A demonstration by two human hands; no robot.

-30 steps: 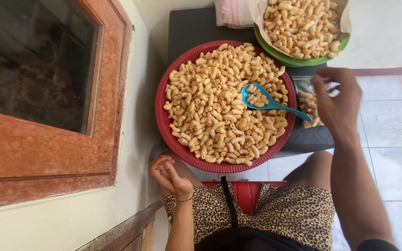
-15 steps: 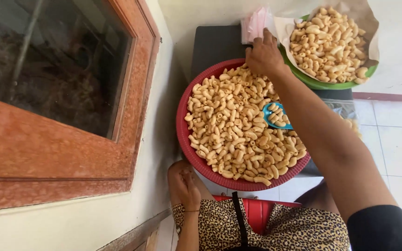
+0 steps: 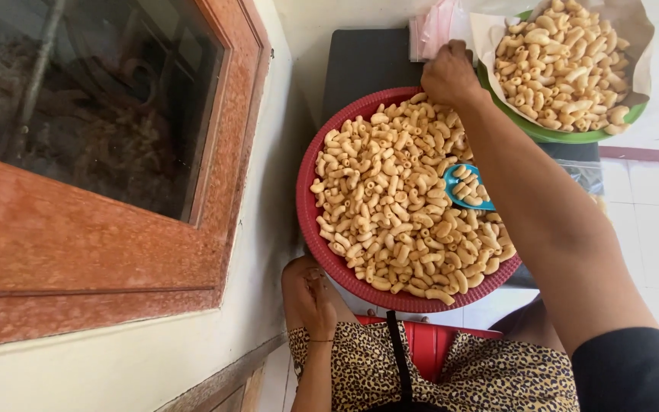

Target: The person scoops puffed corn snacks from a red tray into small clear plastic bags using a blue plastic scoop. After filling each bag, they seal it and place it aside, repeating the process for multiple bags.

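the right hand [image 3: 448, 73] reaches across the far rim of the red tray [image 3: 308, 229], its fingers curled and pinching the near edge of a stack of clear pinkish plastic bags [image 3: 436, 29] that lies at the far edge of the dark stool top [image 3: 360, 65]. just right of that hand a green plate [image 3: 566, 136], lined with brown paper and heaped with fried macaroni snacks, sits at the stool's far right corner. the red tray fills most of the stool top and is covered with the same curled snacks [image 3: 390, 206]; a blue scoop [image 3: 467, 187], partly filled, lies among them toward the tray's right side, half hidden under the right forearm. the left hand [image 3: 310, 294] rests loosely closed on the leopard-print lap just below the tray's near left rim, holding nothing that shows.
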